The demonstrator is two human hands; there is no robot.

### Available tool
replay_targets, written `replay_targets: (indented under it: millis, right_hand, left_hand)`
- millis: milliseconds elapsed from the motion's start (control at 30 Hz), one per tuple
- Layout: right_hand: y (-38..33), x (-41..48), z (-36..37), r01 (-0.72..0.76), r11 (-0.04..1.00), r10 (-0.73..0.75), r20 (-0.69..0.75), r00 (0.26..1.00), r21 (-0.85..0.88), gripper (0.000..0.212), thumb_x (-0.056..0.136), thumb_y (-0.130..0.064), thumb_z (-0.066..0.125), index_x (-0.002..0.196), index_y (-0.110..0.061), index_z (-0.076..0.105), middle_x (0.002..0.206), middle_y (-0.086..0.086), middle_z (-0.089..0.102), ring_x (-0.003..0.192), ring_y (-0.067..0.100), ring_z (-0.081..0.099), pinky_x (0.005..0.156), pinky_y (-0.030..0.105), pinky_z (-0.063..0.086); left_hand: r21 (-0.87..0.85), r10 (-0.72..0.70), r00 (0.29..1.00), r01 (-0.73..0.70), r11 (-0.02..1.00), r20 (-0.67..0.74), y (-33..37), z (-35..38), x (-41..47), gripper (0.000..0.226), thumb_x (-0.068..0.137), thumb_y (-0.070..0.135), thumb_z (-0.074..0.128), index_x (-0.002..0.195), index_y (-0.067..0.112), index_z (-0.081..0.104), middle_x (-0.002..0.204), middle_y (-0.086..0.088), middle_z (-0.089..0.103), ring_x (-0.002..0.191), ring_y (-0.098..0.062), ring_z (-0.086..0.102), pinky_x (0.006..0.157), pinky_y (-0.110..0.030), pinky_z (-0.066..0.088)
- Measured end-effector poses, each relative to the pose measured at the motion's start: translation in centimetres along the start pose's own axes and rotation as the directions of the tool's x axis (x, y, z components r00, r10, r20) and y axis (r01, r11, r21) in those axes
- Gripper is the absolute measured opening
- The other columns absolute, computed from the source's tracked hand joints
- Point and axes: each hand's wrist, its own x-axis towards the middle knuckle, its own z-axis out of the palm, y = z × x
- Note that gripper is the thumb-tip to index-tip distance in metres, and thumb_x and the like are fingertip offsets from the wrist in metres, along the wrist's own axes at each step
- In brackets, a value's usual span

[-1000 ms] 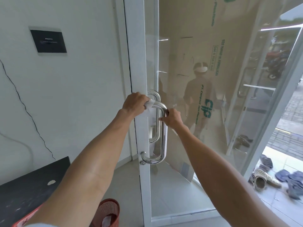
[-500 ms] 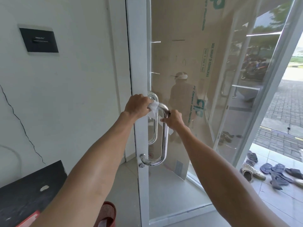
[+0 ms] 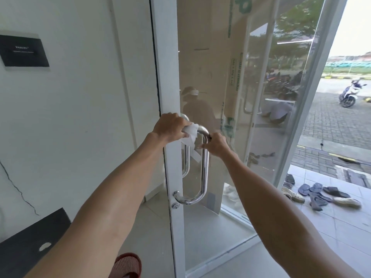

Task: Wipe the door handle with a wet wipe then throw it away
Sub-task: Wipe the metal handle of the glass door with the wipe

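Observation:
A polished steel U-shaped door handle (image 3: pixel 204 173) runs down the white-framed glass door (image 3: pixel 167 81). My left hand (image 3: pixel 170 127) is closed around a white wet wipe (image 3: pixel 190 131), pressing it on the handle's top bend. A loose end of the wipe hangs down behind the bar. My right hand (image 3: pixel 215 145) grips the upper part of the vertical bar just below the bend. A second handle on the far side of the glass is partly hidden by my left hand.
A red mesh waste bin (image 3: pixel 126 265) stands on the floor at the bottom, left of the door frame. A black table corner (image 3: pixel 30 241) sits at lower left. Several sandals (image 3: pixel 317 194) lie on the tiles outside. White wall (image 3: pixel 80 97) to the left.
The door has swung further open, showing more of the street outside. Both hands stay at the top of the handle; more of the wipe now hangs loose below my left hand.

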Motion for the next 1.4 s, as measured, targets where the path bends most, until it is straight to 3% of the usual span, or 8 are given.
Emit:
replay_targets:
  millis: [167,333,467,600,833,1033,1233,1400]
  right_hand:
    - [0.4,-0.9,-0.3,0.016,0.999,-0.017,-0.019,1.0,-0.028,0.025,0.072,-0.024,0.081,0.083,-0.006,0.067,0.073,0.005,0.058,0.071,0.022,0.053,0.062,0.028,0.039]
    - [0.4,-2.1,-0.9,0.002,0.999,-0.003,-0.036,0.999,-0.041,0.033,0.072,-0.028,0.082,0.063,-0.014,0.054,0.058,-0.003,0.049,0.064,0.021,0.049,0.063,0.033,0.042]
    - [-0.5,-2.6,-1.3,0.009,0.995,-0.012,-0.034,0.999,-0.103,0.024,0.073,-0.021,0.075,0.086,-0.01,0.058,0.077,0.004,0.058,0.078,0.026,0.057,0.066,0.034,0.045]
    - [-2.9,-3.7,-1.5,0.218,0.956,-0.151,-0.311,0.938,0.196,0.037,0.074,-0.01,0.058,0.111,-0.011,0.06,0.099,0.007,0.069,0.093,0.024,0.064,0.08,0.035,0.052]
    - [-6.0,-5.5,-1.1,0.382,0.893,-0.29,-0.345,0.893,0.238,0.022,0.076,-0.022,0.052,0.083,-0.023,0.072,0.077,-0.011,0.071,0.073,0.004,0.065,0.064,0.019,0.048]
    - [-5.6,-6.1,-1.8,0.45,0.881,-0.382,-0.344,0.858,0.145,0.012,0.077,-0.013,0.06,0.08,-0.017,0.071,0.075,-0.008,0.071,0.071,0.007,0.066,0.066,0.02,0.05]
    - [-5.0,-6.4,-1.9,0.523,0.852,-0.505,-0.312,0.805,-0.028,0.015,0.087,-0.02,0.06,0.093,-0.021,0.073,0.093,-0.004,0.075,0.08,0.018,0.068,0.071,0.03,0.053]
    - [-4.8,-6.8,-2.0,0.592,0.775,-0.632,-0.238,0.738,-0.224,0.032,0.084,-0.047,0.065,0.105,-0.025,0.074,0.104,0.0,0.073,0.077,0.022,0.068,0.065,0.034,0.055]
  left_hand:
    - [-0.099,0.001,1.0,-0.001,0.995,-0.003,0.2,-0.3,-0.8,0.047,0.078,0.043,0.075,0.124,0.033,0.066,0.097,-0.009,0.073,0.088,-0.033,0.065,0.074,-0.035,0.048]
    - [-0.225,-0.026,1.0,0.025,0.974,-0.001,0.5,-0.7,-1.4,0.045,0.077,0.038,0.076,0.12,0.029,0.069,0.101,-0.003,0.073,0.093,-0.03,0.065,0.077,-0.036,0.05]
    - [-0.269,-0.032,0.999,0.031,0.963,0.001,0.9,-1.1,-1.5,0.046,0.076,0.039,0.078,0.119,0.023,0.07,0.104,-0.001,0.074,0.095,-0.028,0.065,0.078,-0.035,0.051]
    - [-0.327,-0.028,0.999,0.021,0.945,-0.016,1.2,-1.3,-1.8,0.042,0.073,0.035,0.082,0.108,0.014,0.073,0.1,-0.004,0.074,0.09,-0.029,0.067,0.077,-0.035,0.054]
    - [-0.418,-0.018,0.999,0.0,0.908,-0.04,1.7,-1.5,-2.7,0.042,0.072,0.03,0.084,0.105,0.008,0.072,0.096,-0.01,0.074,0.085,-0.027,0.068,0.074,-0.031,0.051]
    - [-0.408,-0.012,0.999,-0.009,0.913,-0.048,0.9,-2.0,-4.4,0.081,0.069,0.043,0.085,0.134,0.004,0.056,0.132,-0.011,0.061,0.121,-0.026,0.057,0.102,-0.037,0.048]
    - [-0.233,-0.177,0.902,0.089,0.969,-0.394,-0.5,-2.3,-6.5,0.042,0.095,0.034,0.056,0.125,0.005,0.061,0.111,-0.01,0.066,0.101,-0.026,0.062,0.064,-0.043,0.06]
    - [-0.581,-0.458,0.861,0.261,0.771,-0.222,-0.3,-3.3,-4.8,0.057,0.093,0.036,0.058,0.14,0.006,0.047,0.123,-0.014,0.06,0.11,-0.027,0.062,0.091,-0.042,0.054]
